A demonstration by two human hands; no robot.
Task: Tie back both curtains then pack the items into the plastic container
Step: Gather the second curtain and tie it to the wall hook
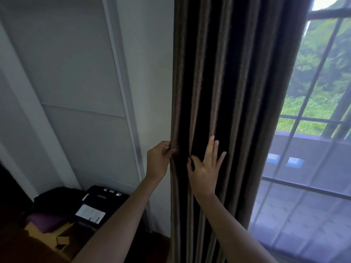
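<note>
Head view: the dark curtain [228,82] hangs vertical; left hand [158,160] pinches its left edge, right hand [206,168] lies spread on folds.

A pale wall [152,73] stood left, beside a white paneled wardrobe door [76,73]. At right, daylight came through a barred window [322,73] behind a sheer veil [303,215], with green grass beyond. Low left lay dark bags [102,202], perhaps luggage, over a brown floor [161,242].
</note>
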